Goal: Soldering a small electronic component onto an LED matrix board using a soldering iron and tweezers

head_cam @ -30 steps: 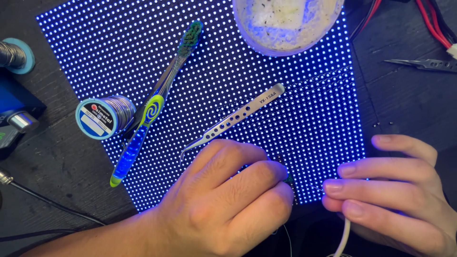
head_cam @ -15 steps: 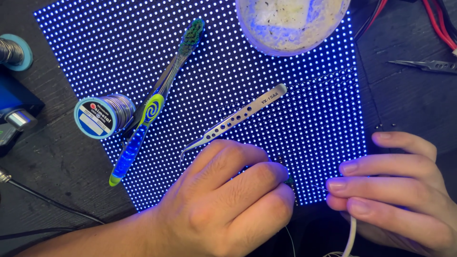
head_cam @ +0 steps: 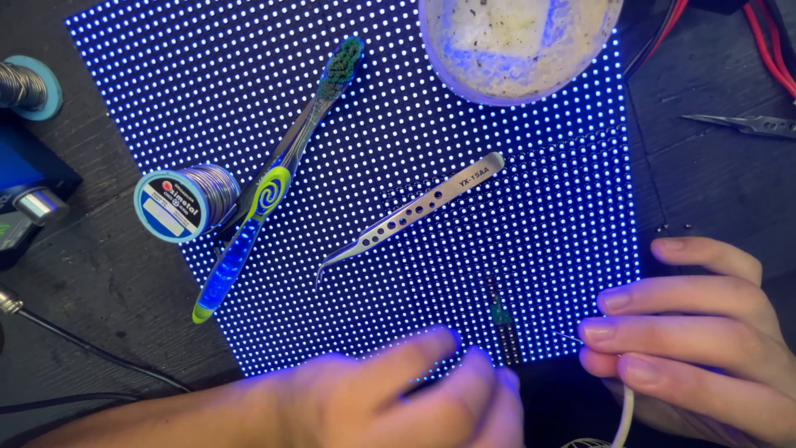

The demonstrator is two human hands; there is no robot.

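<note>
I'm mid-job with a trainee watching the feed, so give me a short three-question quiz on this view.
1. True or false: the tweezers lie on the lit panel.
2. What lies just left of the toothbrush? A) solder spool B) bowl C) cable
3. Which hand is nearer the thin dark strip at the panel's lower edge?

Key:
1. True.
2. A, the solder spool.
3. Cannot be settled: the left hand sits just below it and the right hand just beside it; neither clearly grips it.

Two hands (head_cam: 414,398) at lit LED panel (head_cam: 514,224)
</note>
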